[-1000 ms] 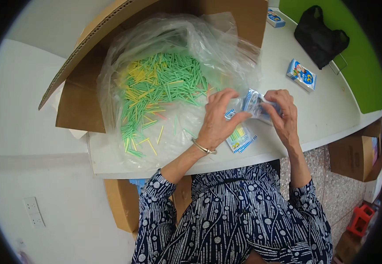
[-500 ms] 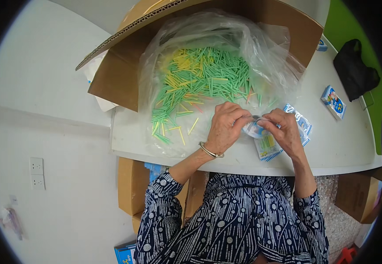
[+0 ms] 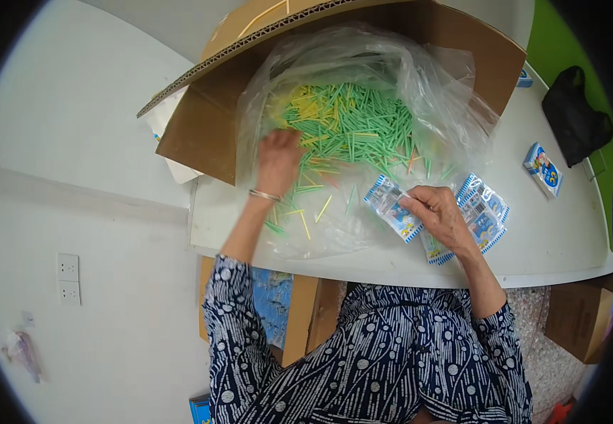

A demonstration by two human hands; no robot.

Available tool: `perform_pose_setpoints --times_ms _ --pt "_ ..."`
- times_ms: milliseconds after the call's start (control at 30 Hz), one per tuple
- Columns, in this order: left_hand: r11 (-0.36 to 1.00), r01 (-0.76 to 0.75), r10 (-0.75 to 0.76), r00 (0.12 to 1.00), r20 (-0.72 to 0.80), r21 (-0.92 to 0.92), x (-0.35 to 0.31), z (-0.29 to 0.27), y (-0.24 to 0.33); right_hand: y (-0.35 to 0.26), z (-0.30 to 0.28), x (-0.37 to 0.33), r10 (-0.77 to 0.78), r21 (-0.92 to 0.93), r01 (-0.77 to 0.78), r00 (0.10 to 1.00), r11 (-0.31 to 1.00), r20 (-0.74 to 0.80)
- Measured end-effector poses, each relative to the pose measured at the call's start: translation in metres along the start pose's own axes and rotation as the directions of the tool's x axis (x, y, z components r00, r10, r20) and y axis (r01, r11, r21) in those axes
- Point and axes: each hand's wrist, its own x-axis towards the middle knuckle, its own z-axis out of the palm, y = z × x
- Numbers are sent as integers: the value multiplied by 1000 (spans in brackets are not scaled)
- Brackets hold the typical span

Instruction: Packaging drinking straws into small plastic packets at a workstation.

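Note:
My right hand (image 3: 442, 215) pinches a small blue-and-white plastic packet (image 3: 394, 207) by its right edge, thumb on top, above the table. My left hand (image 3: 280, 159) is at the left side of a heap of short thin sticks (image 3: 363, 127), mostly green with some yellow and a few pinkish ones. Its fingers are smeared by motion, so whether they hold a stick is unclear. The heap lies in a clear plastic bag (image 3: 419, 67). More packets (image 3: 484, 219) lie overlapping beside and partly under my right wrist.
An open cardboard box (image 3: 207, 131) stands around the bag on the white table (image 3: 539, 240). At the right are a small blue-and-white box (image 3: 544, 169) and a black bag (image 3: 578, 116). Below the table edge stand cardboard boxes (image 3: 578, 318), one with blue packets (image 3: 272, 297) inside.
My left hand has left the packet and swung up and left to the stick heap. My right hand keeps the packet, which now lies flatter and shows its whole face. The view has shifted slightly.

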Motion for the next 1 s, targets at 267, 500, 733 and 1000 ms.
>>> perform_pose_setpoints --times_ms 267,500,733,1000 --pt "869 -225 179 973 146 441 12 9 -45 -11 -16 -6 110 160 -115 993 980 37" --pt "868 -243 179 967 184 434 37 13 -42 -13 -24 -7 119 169 -124 992 978 37" --pt "976 -111 102 993 56 185 30 5 -14 -2 -41 -25 141 228 -135 990 964 -12" --pt "702 458 -378 889 259 -546 43 4 76 24 -61 -38 229 337 -214 974 917 -3"
